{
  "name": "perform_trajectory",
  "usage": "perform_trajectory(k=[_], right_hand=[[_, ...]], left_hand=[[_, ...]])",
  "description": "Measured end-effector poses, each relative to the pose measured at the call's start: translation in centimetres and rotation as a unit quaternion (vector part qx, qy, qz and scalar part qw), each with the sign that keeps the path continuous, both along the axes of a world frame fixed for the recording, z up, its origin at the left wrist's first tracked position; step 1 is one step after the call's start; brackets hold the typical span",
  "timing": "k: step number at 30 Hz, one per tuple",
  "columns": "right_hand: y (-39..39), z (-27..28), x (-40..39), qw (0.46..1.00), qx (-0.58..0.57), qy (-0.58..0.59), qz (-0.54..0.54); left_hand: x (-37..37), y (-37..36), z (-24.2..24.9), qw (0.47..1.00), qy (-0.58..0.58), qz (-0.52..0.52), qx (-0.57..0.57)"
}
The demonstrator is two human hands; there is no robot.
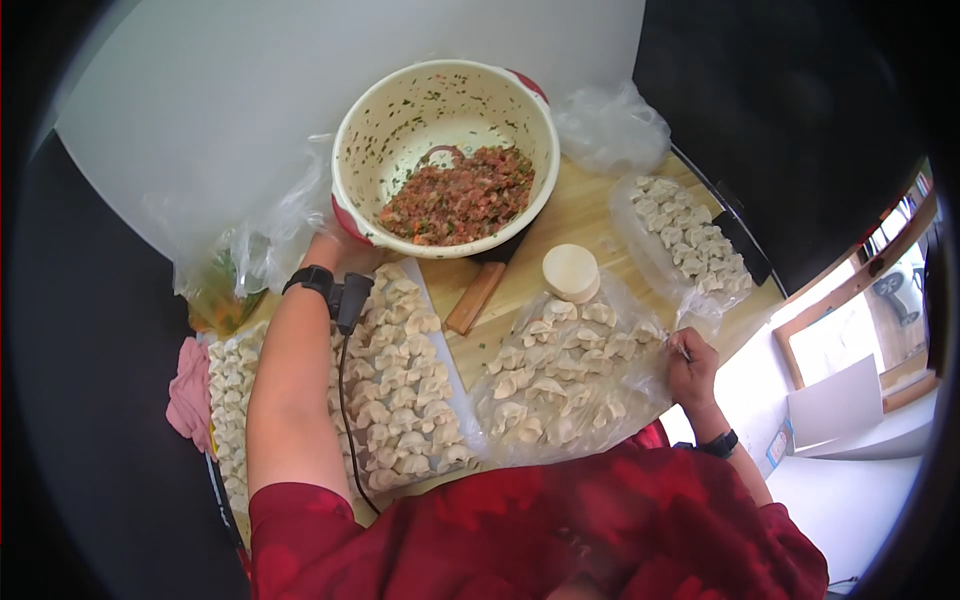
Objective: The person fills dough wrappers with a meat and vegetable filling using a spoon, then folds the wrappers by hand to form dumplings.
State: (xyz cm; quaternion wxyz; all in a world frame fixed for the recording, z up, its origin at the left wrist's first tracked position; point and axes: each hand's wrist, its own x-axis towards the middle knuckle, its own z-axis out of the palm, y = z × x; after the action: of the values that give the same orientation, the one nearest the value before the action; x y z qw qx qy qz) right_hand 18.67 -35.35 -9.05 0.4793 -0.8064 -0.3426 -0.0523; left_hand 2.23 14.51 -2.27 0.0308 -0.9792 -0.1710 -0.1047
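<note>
My left hand (338, 245) reaches to the left red handle of a large cream bowl (543, 205); its fingers are hidden behind the bowl's side. Reddish minced filling with green bits (465, 195) lies in the lower part of the bowl, and specks stick to its wall. At the right, my right hand (693, 368) is closed beside the edge of a clear plastic sheet (655, 400). A small bit shows at its fingers, too small to name. Dumplings (560, 360) sit in rows on that plastic. A stack of round dumpling wrappers (571, 271) stands just behind them.
More dumplings (400, 380) cover a board at the left, with others (690, 235) on plastic at the back right. A wooden handle (475, 298) pokes out below the bowl. Crumpled plastic bags (612, 125) and a pink cloth (188, 392) lie around the wooden table (590, 195).
</note>
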Motion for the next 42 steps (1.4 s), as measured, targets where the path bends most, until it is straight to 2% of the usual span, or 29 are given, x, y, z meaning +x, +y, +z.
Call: perform_trajectory(k=[1, 3, 4, 5, 7, 9, 14, 16, 17, 19, 20, 22, 23, 25, 26, 28, 29, 31, 32, 34, 37, 38, 40, 41, 42], right_hand=[[0.1, -0.1, 0.0, 1.0, 0.015, -0.002, -0.001], [0.1, -0.3, 0.3, 1.0, 0.007, 0.001, -0.002], [0.1, -0.4, 0.2, 1.0, 0.001, -0.002, -0.01], [0.1, -0.4, 0.0, 1.0, -0.003, 0.005, -0.004], [0.1, -0.1, 0.1, 1.0, -0.007, 0.019, -0.008], [0.0, -0.3, 0.3, 1.0, -0.004, 0.015, -0.004], [0.0, -0.4, 0.3, 1.0, 0.007, 0.014, 0.003], [0.1, -0.4, 0.2, 1.0, 0.008, 0.023, -0.001], [0.2, -0.4, 0.2, 0.999, 0.012, 0.03, -0.007], [0.2, -0.4, 0.3, 0.999, 0.016, 0.028, -0.002], [0.1, -0.4, 0.2, 1.0, 0.018, 0.025, 0.002], [-0.1, -0.4, 0.2, 1.0, 0.005, 0.026, -0.003], [0.0, -0.3, 0.2, 1.0, -0.004, 0.024, -0.008], [0.0, -0.6, 0.5, 1.0, 0.002, 0.021, -0.006], [0.0, -0.7, 0.4, 1.0, 0.006, 0.017, -0.007], [0.0, -0.6, 0.4, 1.0, 0.005, 0.016, -0.003], [0.0, -0.5, 0.4, 1.0, 0.004, 0.012, 0.001], [0.0, -0.5, 0.4, 1.0, 0.0, 0.012, -0.001], [0.0, -0.5, 0.4, 1.0, 0.0, 0.013, -0.004], [0.1, -0.3, 0.3, 1.0, 0.0, 0.008, -0.006], [0.1, -0.2, 0.2, 1.0, -0.004, 0.012, -0.011], [0.1, -0.3, 0.2, 1.0, -0.009, 0.019, -0.013], [0.2, -0.4, 0.3, 1.0, -0.001, 0.02, -0.008], [0.1, -0.5, 0.3, 1.0, 0.006, 0.02, -0.003], [0.0, -0.6, 0.4, 1.0, 0.005, 0.021, -0.004]], left_hand=[[-0.8, -0.1, -0.2, 1.0, 0.017, 0.012, 0.013], [-0.8, 5.3, -4.6, 0.998, -0.023, 0.02, -0.049], [-1.7, 3.0, -3.2, 0.996, -0.082, 0.022, -0.016], [-2.4, -2.3, 0.9, 0.99, -0.083, 0.089, -0.065], [-2.3, 0.0, -1.2, 0.995, -0.018, 0.098, 0.001], [-2.0, 1.5, -2.4, 0.995, -0.017, 0.1, 0.02], [-1.5, 2.5, -1.5, 0.99, 0.026, 0.099, 0.092], [-1.5, 2.3, -0.7, 0.989, 0.012, 0.145, 0.002], [-1.6, 2.1, -0.1, 0.989, 0.013, 0.146, 0.003], [-1.5, 1.9, 0.8, 0.985, 0.107, 0.133, 0.004], [-1.4, 2.6, 1.0, 0.985, 0.109, 0.132, 0.004], [-1.5, 3.9, 1.9, 0.981, 0.16, 0.035, -0.103], [-1.9, 3.9, 2.0, 0.981, 0.161, 0.038, -0.103], [-2.9, 4.4, 2.3, 0.965, 0.076, 0.069, -0.243], [-3.4, 4.9, 2.1, 0.965, 0.078, 0.07, -0.242], [-4.7, 6.1, 0.5, 0.907, 0.061, 0.195, -0.368], [-4.7, 6.9, -1.0, 0.906, 0.061, 0.197, -0.37], [-4.1, 9.3, -4.5, 0.974, 0.092, 0.127, -0.166], [-3.8, 10.9, -6.3, 0.973, 0.09, 0.129, -0.166], [-3.3, 13.5, -8.5, 0.953, 0.113, 0.104, -0.261], [-2.9, 8.4, -2.9, 0.928, 0.141, 0.121, -0.322], [-2.8, 10.1, -4.2, 0.929, 0.14, 0.122, -0.32], [-2.2, 11.6, -5.9, 0.879, 0.073, 0.165, -0.441], [-2.1, 11.7, -6.0, 0.879, 0.075, 0.165, -0.441], [-2.0, 11.7, -6.1, 0.95, 0.094, 0.096, -0.282]])
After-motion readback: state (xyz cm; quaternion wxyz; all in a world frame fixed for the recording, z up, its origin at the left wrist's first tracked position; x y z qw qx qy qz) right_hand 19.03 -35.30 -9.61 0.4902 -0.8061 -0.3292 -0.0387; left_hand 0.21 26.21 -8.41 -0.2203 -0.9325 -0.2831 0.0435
